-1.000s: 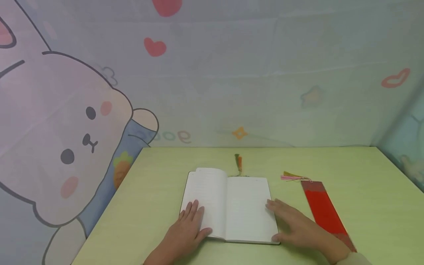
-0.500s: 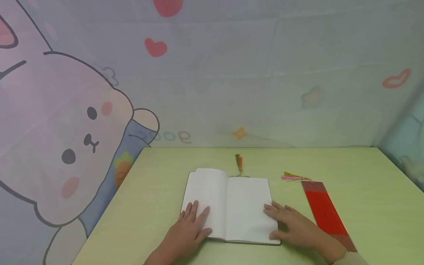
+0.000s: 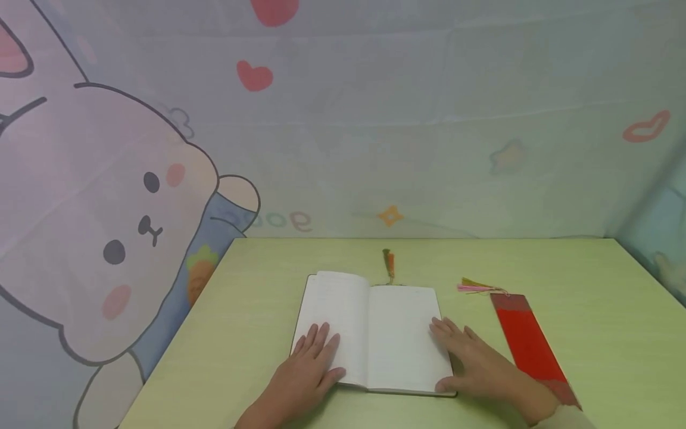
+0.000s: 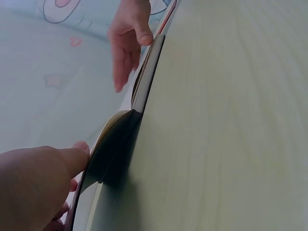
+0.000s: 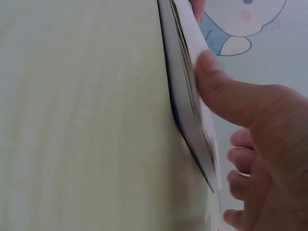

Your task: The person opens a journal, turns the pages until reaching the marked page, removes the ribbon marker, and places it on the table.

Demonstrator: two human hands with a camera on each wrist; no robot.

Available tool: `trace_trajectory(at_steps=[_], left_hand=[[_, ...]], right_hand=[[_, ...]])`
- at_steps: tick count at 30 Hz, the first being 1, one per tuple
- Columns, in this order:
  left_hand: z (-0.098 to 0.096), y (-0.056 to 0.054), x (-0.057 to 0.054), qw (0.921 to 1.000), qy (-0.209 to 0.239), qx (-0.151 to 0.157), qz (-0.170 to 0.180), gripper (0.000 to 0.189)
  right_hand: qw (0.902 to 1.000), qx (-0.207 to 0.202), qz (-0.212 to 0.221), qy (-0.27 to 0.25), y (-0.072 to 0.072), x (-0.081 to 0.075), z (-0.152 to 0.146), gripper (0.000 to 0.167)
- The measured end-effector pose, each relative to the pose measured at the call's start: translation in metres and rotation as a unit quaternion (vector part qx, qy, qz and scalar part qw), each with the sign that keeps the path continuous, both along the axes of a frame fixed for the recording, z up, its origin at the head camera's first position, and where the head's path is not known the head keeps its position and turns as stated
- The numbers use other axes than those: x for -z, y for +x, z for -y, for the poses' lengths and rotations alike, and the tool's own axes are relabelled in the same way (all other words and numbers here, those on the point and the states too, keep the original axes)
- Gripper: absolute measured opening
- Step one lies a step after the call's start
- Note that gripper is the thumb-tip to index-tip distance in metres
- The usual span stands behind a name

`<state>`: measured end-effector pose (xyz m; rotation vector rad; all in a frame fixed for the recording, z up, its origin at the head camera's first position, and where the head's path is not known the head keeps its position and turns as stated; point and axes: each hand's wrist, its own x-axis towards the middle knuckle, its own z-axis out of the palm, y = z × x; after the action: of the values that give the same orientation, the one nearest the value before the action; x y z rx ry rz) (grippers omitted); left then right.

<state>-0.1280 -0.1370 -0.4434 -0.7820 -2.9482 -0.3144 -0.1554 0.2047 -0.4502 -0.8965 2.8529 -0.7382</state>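
Note:
An open notebook (image 3: 404, 339) with pale, faintly lined pages lies on the table, in the middle of the head view. My left hand (image 3: 305, 375) rests on the lower part of its left page, fingers spread and thumb along the bottom edge. At the right page, my right hand (image 3: 477, 363) has its thumb at the lower corner and its extended fingers over the right edge. The right wrist view shows that thumb (image 5: 226, 89) against the page edges, the fingers loosely bent. In the left wrist view the left half of the notebook (image 4: 113, 149) arches up from the table.
A red bookmark (image 3: 527, 339) with pink and yellow tassels lies right of the notebook. Green and orange tassels (image 3: 389, 265) stick out beyond the notebook's top edge. The pale green table (image 3: 257, 286) meets a cartoon-printed cloth (image 3: 343, 149) behind.
My right hand's fingers moved slightly inward over the right page, then back up toward its edge. My left index finger spread a little away from the others; the left hand stays on the page.

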Motion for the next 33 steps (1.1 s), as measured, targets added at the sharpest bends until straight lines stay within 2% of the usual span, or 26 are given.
trace_trajectory(at_steps=[2,7,13,20,27,33], left_hand=[[0.000,-0.001,0.000,1.0000,0.000,0.001,0.001,0.058],[0.000,0.000,0.001,0.9999,-0.002,0.007,-0.008,0.058],[-0.002,0.002,0.002,0.9998,-0.005,0.014,-0.014,0.059],[-0.004,0.000,0.001,1.0000,-0.004,0.003,-0.004,0.062],[-0.010,0.000,-0.006,0.9998,-0.014,-0.012,0.008,0.076],[-0.019,0.002,-0.009,0.9993,-0.006,-0.033,0.017,0.090]], right_hand=[[0.9995,-0.006,0.030,0.003,-0.001,0.000,-0.001,0.095],[0.9990,-0.013,0.042,-0.001,-0.002,0.004,0.000,0.089],[0.9999,-0.008,0.004,-0.006,-0.003,0.009,0.006,0.082],[0.9996,-0.002,-0.027,-0.006,-0.003,0.008,0.016,0.076],[0.9967,-0.015,-0.078,-0.016,-0.002,0.005,0.028,0.070],[0.9962,-0.016,-0.083,-0.022,0.001,0.007,0.035,0.069]])
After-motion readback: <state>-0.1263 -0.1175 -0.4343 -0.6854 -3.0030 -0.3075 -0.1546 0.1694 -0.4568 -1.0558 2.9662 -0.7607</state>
